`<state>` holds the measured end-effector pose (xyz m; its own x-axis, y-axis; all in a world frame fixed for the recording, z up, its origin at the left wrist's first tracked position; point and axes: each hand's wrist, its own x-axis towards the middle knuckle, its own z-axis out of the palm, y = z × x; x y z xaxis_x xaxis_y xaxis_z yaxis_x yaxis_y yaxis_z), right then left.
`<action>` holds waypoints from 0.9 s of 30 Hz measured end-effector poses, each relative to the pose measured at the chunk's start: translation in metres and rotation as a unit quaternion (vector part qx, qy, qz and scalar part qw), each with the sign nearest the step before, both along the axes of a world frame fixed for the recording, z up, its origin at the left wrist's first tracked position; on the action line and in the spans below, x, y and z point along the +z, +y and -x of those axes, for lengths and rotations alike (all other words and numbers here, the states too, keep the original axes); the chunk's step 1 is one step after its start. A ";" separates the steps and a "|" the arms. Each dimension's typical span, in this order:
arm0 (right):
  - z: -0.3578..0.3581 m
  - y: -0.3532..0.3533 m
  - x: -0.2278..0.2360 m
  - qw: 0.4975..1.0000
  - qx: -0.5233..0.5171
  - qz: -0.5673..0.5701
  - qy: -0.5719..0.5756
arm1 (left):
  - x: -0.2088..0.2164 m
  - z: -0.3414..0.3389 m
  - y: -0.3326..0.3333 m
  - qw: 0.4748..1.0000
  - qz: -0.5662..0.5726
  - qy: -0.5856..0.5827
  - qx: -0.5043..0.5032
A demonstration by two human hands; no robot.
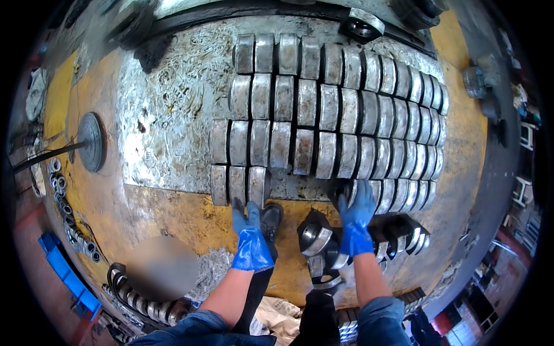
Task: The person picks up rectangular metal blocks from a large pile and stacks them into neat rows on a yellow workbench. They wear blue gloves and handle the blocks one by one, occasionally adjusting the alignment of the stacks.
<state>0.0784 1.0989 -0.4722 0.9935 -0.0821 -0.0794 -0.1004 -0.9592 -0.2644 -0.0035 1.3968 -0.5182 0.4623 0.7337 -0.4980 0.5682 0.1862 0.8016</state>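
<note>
Large steel hex nuts stand on edge in several close rows, such as this silvery nut (305, 151). My right hand (356, 214), in a blue rubber glove, is at the front row, its thumb and fingers around either side of a nut (350, 189). My left hand (247, 222), gloved the same, has its fingers stretched and apart at the near ends of the three front-left nuts (238, 183). Its fingertips are close to these nuts; whether they touch is unclear. Between my arms, loose nuts (315, 239) lie tilted, their round bores partly showing.
Dark nuts (398, 236) lie right of my right wrist. My shoe (271, 219) stands beside my left hand. A round metal disc on a bar (92, 142) is at the left, with small rings (68, 210) below it. Another nut (365, 26) rests at the far edge.
</note>
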 end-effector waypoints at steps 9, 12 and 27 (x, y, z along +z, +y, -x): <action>-0.022 -0.025 -0.068 0.967 -0.124 0.073 0.212 | 0.002 -0.076 0.109 0.918 -0.159 0.264 -0.250; -0.025 -0.031 -0.066 0.963 -0.123 0.033 0.239 | 0.002 -0.088 0.110 0.889 -0.120 0.299 -0.324; -0.040 -0.048 -0.054 0.943 -0.106 -0.063 0.308 | -0.016 -0.086 0.111 0.868 -0.144 0.314 -0.356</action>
